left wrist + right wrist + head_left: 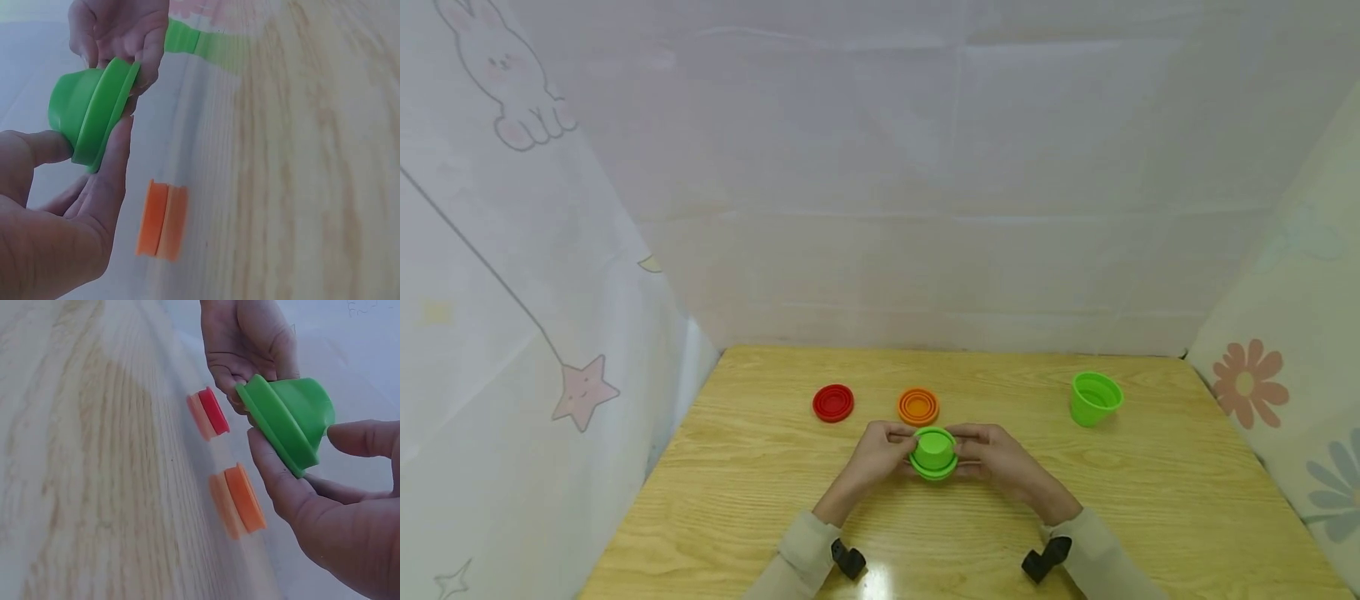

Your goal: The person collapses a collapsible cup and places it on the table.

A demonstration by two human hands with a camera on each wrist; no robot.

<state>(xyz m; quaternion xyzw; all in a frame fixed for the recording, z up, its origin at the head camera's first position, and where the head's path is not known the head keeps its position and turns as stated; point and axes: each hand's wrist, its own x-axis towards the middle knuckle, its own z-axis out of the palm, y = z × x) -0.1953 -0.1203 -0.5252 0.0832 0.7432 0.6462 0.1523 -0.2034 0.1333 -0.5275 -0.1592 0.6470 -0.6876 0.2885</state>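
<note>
Both hands hold a green collapsible cup (934, 451) between them over the middle of the table. It is partly folded, its wide rim facing away and its narrower base towards the head camera. My left hand (874, 460) grips the left side, thumb on the cup's wall and fingers at the rim. On the opposite side my right hand (1006, 463) pinches it the same way, as the right wrist view shows with the green cup (289, 422) tilted. Just beyond the hands lies a flat orange collapsible cup (918, 407).
A flat red collapsible cup (833, 403) lies left of the orange one. Farther right, near the back, a second green cup (1093, 398) stands extended. The wooden table (737, 492) is bordered by pale printed cloth (925, 208) at the back and sides.
</note>
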